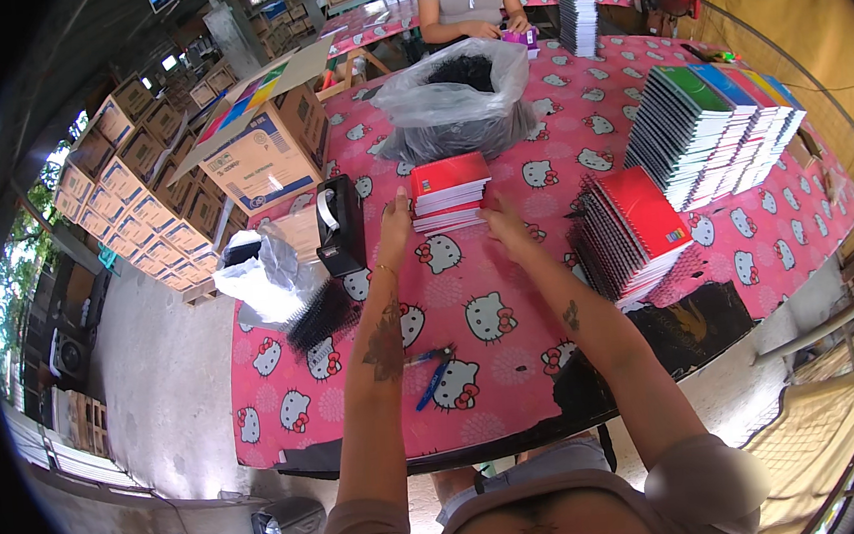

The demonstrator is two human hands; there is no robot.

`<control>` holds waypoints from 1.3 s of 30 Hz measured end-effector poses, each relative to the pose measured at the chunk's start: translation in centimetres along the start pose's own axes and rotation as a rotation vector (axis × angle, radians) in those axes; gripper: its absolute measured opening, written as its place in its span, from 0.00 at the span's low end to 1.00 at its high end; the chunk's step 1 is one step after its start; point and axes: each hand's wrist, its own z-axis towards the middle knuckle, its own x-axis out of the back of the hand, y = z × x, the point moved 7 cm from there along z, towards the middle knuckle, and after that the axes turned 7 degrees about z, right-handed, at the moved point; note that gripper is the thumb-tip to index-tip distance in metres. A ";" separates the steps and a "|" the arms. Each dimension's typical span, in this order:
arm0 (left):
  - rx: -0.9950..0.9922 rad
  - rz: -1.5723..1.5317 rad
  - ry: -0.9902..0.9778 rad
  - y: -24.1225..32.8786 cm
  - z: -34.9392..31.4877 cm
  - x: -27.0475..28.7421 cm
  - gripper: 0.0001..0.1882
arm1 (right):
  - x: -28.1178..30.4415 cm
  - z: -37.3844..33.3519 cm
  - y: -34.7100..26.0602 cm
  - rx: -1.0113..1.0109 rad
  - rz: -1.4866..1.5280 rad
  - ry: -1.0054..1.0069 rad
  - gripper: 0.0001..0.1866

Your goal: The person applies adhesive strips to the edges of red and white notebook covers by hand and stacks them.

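Note:
A small stack of red-covered notebooks [450,175] rests on the pink table between my hands, its white page edges facing me. My left hand [397,219] is against the stack's left side, fingers pointing away from me. At the lower right corner, my right hand [506,225] holds the other side, its fingers partly hidden. Closer to me lie blue-handled pliers [436,382]. To the right stands a taller stack of red notebooks [644,220] with black coil bindings. Several loose black coils [321,316] lie left of my left forearm.
Beyond my hands sits a clear plastic bag [455,114] of black coils. A black box-shaped device [342,226] and an open carton [273,154] stand left. Multicoloured notebook stacks [708,134] fill the right side. A co-worker [467,8] handles a purple item across the table.

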 end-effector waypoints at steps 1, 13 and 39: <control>0.085 -0.031 -0.040 -0.7 1.1 1.0 0.38 | -1.1 0.8 -0.2 -0.007 -0.027 -0.010 0.42; 0.060 -0.059 -0.027 3.1 -2.8 -4.8 0.40 | 0.9 2.3 0.1 0.203 -0.193 -0.188 0.39; 0.253 -0.696 -0.112 0.6 -13.7 -2.0 0.18 | 2.5 -12.8 0.3 0.520 -0.857 -0.204 0.42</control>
